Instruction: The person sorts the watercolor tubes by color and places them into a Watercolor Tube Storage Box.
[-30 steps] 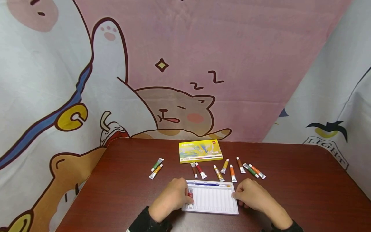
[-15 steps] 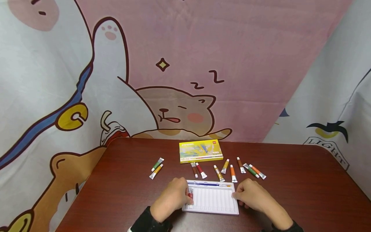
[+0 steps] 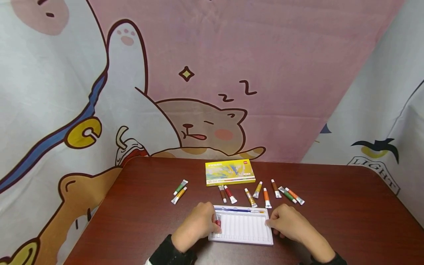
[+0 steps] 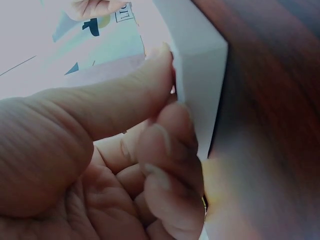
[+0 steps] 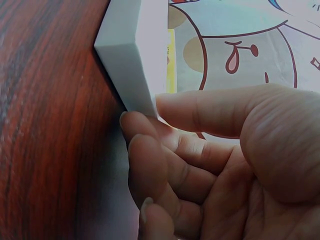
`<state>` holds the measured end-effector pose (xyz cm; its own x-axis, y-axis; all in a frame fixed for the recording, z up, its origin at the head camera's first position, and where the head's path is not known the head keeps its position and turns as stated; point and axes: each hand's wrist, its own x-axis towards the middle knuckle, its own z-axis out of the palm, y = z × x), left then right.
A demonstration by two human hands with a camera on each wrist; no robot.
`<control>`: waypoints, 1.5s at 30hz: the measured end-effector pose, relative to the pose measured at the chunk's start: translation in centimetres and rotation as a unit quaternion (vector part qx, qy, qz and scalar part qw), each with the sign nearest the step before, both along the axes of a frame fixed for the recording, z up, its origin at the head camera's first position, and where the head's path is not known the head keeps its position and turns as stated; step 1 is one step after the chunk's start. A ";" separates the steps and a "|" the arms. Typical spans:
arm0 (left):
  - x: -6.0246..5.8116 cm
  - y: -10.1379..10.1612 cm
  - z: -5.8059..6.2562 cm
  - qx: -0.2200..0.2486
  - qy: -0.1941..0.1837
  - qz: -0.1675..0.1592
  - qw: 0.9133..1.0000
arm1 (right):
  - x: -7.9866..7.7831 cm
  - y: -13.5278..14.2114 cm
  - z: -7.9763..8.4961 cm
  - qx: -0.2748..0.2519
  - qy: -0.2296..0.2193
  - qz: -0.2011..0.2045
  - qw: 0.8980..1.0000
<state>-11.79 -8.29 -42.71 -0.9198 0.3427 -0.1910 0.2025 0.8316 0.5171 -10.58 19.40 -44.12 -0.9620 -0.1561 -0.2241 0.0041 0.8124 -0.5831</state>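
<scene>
On the dark reddish-brown table [image 3: 357, 217], a rectangular white ribbed tray [image 3: 246, 226], holding a blue-handled paintbrush [image 3: 236, 210] and red paint tube [image 3: 218, 222], was pinched at opposite ends by the left hand [image 3: 198, 223] and right hand [image 3: 288, 222], fingers curled.

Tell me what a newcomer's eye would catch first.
Probably the sleeping cartoon animal on the pink-and-white backdrop behind the table. Next, perhaps, the bright yellow box near the table's far edge, then the white tray nearer, held between the left hand and right hand.
</scene>
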 end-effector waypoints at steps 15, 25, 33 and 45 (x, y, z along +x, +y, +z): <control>-0.7 0.6 1.1 0.020 0.039 0.014 0.999 | 0.0 -0.1 -0.1 0.005 -0.003 -0.011 1.000; -6.0 4.8 1.3 -0.053 0.096 0.024 0.994 | -0.1 0.2 -0.3 0.006 -0.001 -0.007 1.000; -7.5 6.4 0.3 -0.066 0.093 -0.003 0.994 | -0.1 0.1 -0.2 -0.003 0.006 0.005 1.000; -8.0 7.1 0.2 -0.045 0.093 -0.062 0.993 | -0.1 0.0 -0.1 -0.007 0.006 0.003 1.000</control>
<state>-19.76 -1.21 -42.55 -0.8939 0.4446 -0.0567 0.3913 0.8358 0.3850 -10.63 19.37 -44.20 -0.9637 -0.1649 -0.2099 -0.0084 0.8047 -0.5937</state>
